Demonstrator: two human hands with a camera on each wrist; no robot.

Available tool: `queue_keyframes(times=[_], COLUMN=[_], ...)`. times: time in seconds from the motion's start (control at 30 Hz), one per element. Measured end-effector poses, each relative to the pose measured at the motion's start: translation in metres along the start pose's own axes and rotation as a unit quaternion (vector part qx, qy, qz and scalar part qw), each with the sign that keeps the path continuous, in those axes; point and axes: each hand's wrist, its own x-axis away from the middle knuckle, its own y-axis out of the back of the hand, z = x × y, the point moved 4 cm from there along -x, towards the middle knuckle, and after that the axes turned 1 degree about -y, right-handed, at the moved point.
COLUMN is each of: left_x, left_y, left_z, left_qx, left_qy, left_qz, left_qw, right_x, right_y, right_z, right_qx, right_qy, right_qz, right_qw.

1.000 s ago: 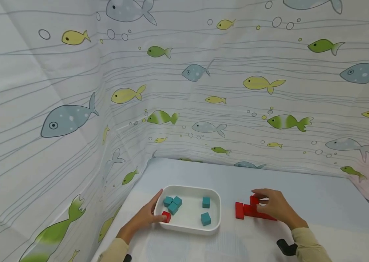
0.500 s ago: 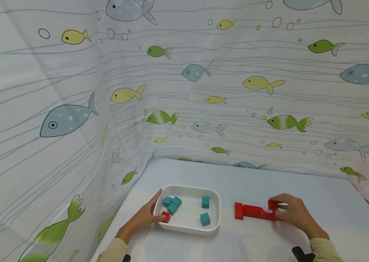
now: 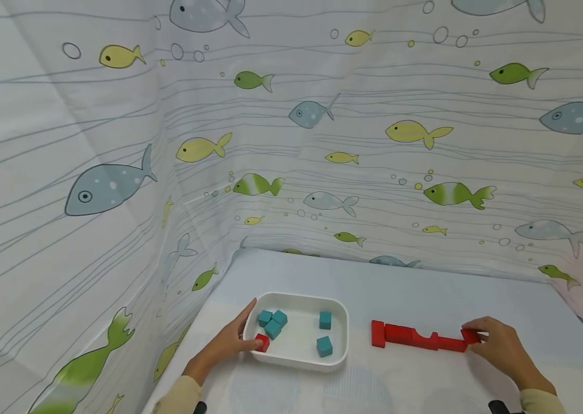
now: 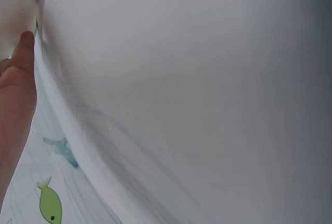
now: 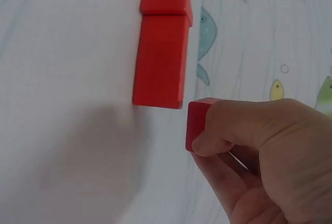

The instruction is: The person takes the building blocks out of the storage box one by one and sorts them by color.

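My right hand [image 3: 501,348] pinches a small red cube [image 5: 196,125] between thumb and fingers, held at the right end of a row of red wooden blocks. In the head view the row runs from a rectangular block [image 3: 378,334] past a rounded one [image 3: 398,334] and a block with a curved notch [image 3: 426,340] to a flat block [image 3: 452,344]. My left hand [image 3: 226,339] holds the left end of a white tray [image 3: 304,363], its thumb over the rim at a red cube [image 3: 262,343]. The left wrist view shows only part of that hand.
Several teal cubes [image 3: 273,329] lie in the tray, most grouped at its left, two at its right. A white cloth [image 3: 374,379] covers the table. Fish-patterned curtains [image 3: 353,172] hang behind and along the left side.
My right hand has moved right along the row with the red cube, from above the rounded block to beyond the flat block, uncovering the row. The left hand and tray stay put.
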Motion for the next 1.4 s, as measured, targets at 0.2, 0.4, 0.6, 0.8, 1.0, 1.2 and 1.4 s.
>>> queue_keyframes(times=[0.2, 0.4, 0.6, 0.8, 1.0, 1.2, 1.4], left_x=[0.001, 0.001, -0.001, 0.0, 0.002, 0.001, 0.0], left_y=[-0.001, -0.001, -0.002, -0.003, -0.002, -0.002, -0.002], left_z=[0.0, -0.003, 0.001, 0.002, -0.001, 0.002, 0.002], left_qx=[0.0, 0.006, 0.002, 0.008, 0.006, 0.008, 0.005], left_qy=[0.005, 0.004, 0.004, 0.011, 0.014, 0.015, 0.022], left_qz=[-0.002, -0.002, 0.001, 0.004, -0.001, 0.001, -0.002], left_qw=[1.0, 1.0, 1.0, 0.9999, 0.9999, 0.9999, 0.9997], right_x=[0.006, 0.009, 0.012, 0.015, 0.014, 0.013, 0.012], right_y=[-0.008, -0.019, -0.022, -0.026, -0.026, -0.028, -0.031], right_z=[-0.021, -0.031, -0.029, -0.026, -0.02, -0.021, -0.025], right_qx=[0.014, 0.01, -0.001, 0.0, 0.008, 0.01, 0.014], right_qy=[-0.04, -0.089, -0.127, -0.124, -0.1, -0.103, -0.108], right_qz=[0.011, 0.043, 0.058, 0.066, 0.06, 0.076, 0.08], right_qw=[0.999, 0.995, 0.9902, 0.99, 0.9931, 0.9918, 0.9908])
